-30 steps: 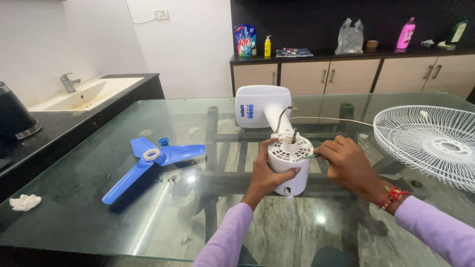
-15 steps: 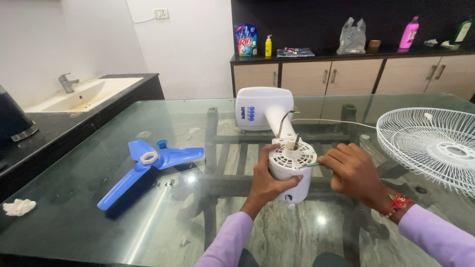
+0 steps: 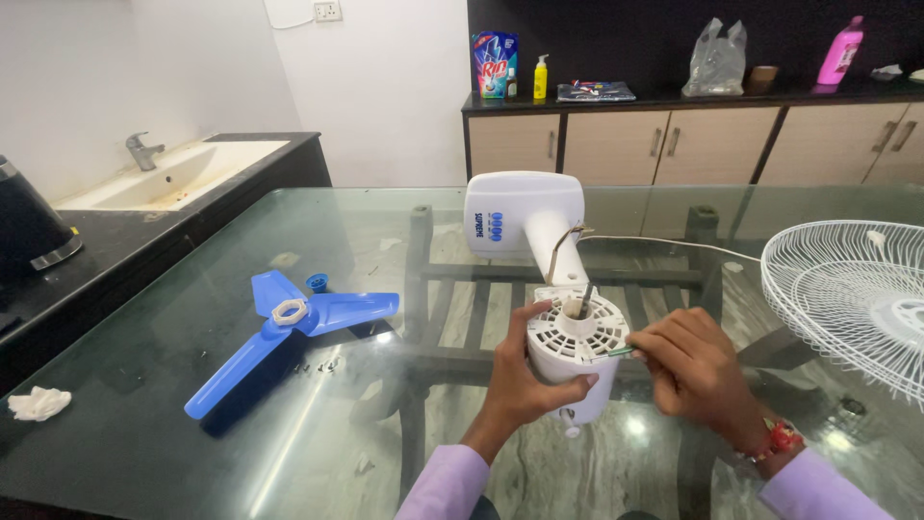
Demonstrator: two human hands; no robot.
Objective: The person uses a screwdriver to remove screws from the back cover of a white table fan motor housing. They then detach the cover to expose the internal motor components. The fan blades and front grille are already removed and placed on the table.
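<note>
white fan motor housing standing near the middle of the near edge of the glass table, its slotted round face turned upward with a short shaft rising from the centre. left hand wrapped around the left side of the housing, thumb across the front of the housing and fingers at the rim, gripping it. right hand closed on a thin green-handled screwdriver, the tip of which meets the right rim of the slotted face. behind the housing, towards the far edge, the white fan base with a row of blue buttons, joined to the housing by a white neck; a white cord runs from it towards the right edge. white wire fan guard lying flat at the right edge of the table. blue three-bladed fan blade lying towards the left edge, with a whitish ring nut resting on its hub and a small blue cap just beside it on the far side. crumpled white cloth at the near left corner. small dark specks, too small to identify, lie on the glass just near the blade.
</note>
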